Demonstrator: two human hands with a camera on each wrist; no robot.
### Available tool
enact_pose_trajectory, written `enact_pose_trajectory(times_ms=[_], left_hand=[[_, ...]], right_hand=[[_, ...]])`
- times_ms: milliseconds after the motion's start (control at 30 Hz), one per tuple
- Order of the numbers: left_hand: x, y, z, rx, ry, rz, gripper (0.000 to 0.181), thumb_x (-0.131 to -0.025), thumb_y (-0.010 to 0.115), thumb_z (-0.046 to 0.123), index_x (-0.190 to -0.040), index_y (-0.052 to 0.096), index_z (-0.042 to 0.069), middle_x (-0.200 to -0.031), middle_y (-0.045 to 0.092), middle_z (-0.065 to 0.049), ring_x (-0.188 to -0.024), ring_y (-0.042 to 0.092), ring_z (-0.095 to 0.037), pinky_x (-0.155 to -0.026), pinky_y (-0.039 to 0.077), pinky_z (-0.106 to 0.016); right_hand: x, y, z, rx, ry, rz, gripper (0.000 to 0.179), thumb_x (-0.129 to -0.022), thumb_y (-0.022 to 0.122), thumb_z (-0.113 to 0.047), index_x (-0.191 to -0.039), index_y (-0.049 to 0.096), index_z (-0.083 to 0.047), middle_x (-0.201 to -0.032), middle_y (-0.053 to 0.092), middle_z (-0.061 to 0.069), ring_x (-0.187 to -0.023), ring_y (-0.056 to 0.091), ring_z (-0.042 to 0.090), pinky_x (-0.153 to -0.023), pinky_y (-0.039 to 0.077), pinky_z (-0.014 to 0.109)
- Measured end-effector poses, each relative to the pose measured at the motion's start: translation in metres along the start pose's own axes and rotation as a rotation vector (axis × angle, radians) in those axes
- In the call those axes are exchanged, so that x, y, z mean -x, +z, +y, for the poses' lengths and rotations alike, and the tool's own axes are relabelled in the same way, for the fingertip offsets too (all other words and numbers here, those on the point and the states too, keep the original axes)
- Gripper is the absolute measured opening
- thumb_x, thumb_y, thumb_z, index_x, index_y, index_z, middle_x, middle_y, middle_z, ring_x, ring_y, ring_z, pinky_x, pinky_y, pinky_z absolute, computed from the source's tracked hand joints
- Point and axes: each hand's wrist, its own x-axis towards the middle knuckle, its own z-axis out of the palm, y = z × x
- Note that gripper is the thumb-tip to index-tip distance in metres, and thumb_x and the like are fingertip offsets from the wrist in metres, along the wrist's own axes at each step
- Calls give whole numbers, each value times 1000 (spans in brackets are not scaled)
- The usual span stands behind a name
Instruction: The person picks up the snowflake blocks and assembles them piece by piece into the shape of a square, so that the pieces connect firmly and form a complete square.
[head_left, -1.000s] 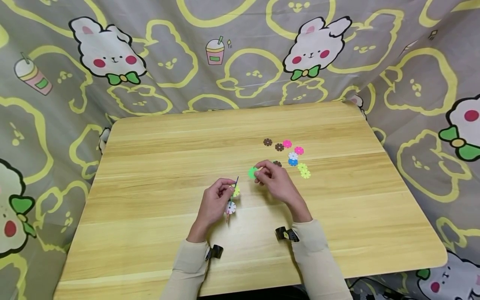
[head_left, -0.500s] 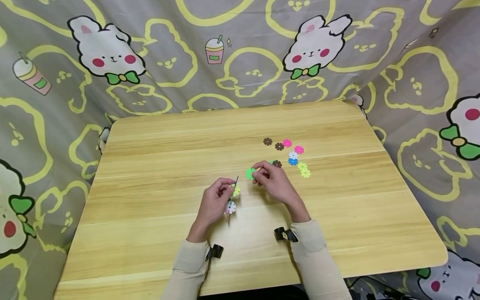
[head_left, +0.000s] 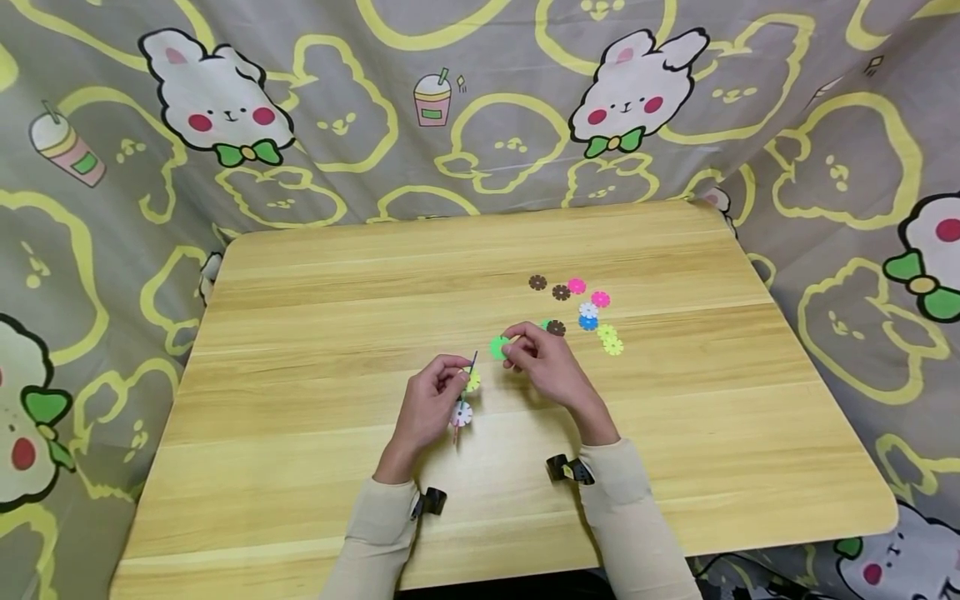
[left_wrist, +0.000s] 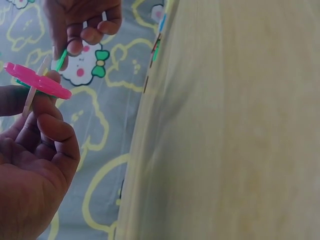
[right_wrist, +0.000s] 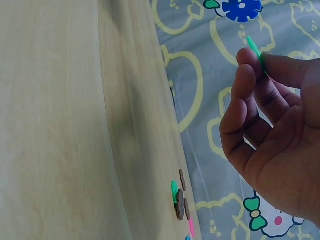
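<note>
My left hand (head_left: 429, 406) pinches a cluster of notched plastic discs joined at angles above the table. Its yellow disc (head_left: 472, 381), white disc (head_left: 464, 413) and edge-on blue disc (right_wrist: 242, 9) show, and a pink disc (left_wrist: 37, 80) is plain in the left wrist view. The fingers hide part of the cluster. Thumb and fingers of my right hand (head_left: 551, 364) pinch a single green disc (head_left: 498, 347) by its edge. It stands a short way right of the cluster, apart from it. In the right wrist view this green disc (right_wrist: 255, 50) is seen edge-on.
Behind my right hand, loose discs lie on the wooden table (head_left: 315, 333): brown discs (head_left: 537, 282), pink discs (head_left: 600, 298), a white disc (head_left: 588, 309) over a blue disc (head_left: 588, 322), and yellow discs (head_left: 612, 345). A green one is partly under a brown disc. Patterned curtains (head_left: 487, 108) surround the table.
My right hand has drifted slightly left with the green disc, nearer the cluster. A loose green disc now shows beside the brown one. My left hand stays nearly still.
</note>
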Motion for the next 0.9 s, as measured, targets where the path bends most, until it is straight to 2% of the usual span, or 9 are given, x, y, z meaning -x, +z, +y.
enact_pose_trajectory(times_ms=[167, 633, 900], left_hand=[[0, 1, 0, 3, -7, -5, 18, -96, 57, 6, -110, 64, -2, -86, 68, -18, -62, 48, -5, -58, 37, -16], [-1, 5, 0, -14, -3, -28, 17, -95, 58, 6, -109, 65, -1, -86, 69, -16, -64, 49, -5, -60, 39, -17], [0, 6, 0, -16, 8, -33, 17, -95, 58, 5, -109, 64, -3, -86, 70, -17, -64, 50, -5, -60, 38, -17]], right_hand=[[0, 1, -1, -11, -6, 0, 20, -96, 61, -16, -116, 61, -12, -83, 69, 8, -82, 66, 39, -75, 53, 54], [-5, 8, -7, -39, -25, 14, 24, -96, 60, -16, -120, 60, -14, -85, 70, 10, -78, 63, 39, -71, 52, 50], [-5, 13, -7, -57, -32, 16, 23, -96, 60, -15, -119, 60, -13, -83, 70, 10, -75, 63, 39, -66, 51, 38]])
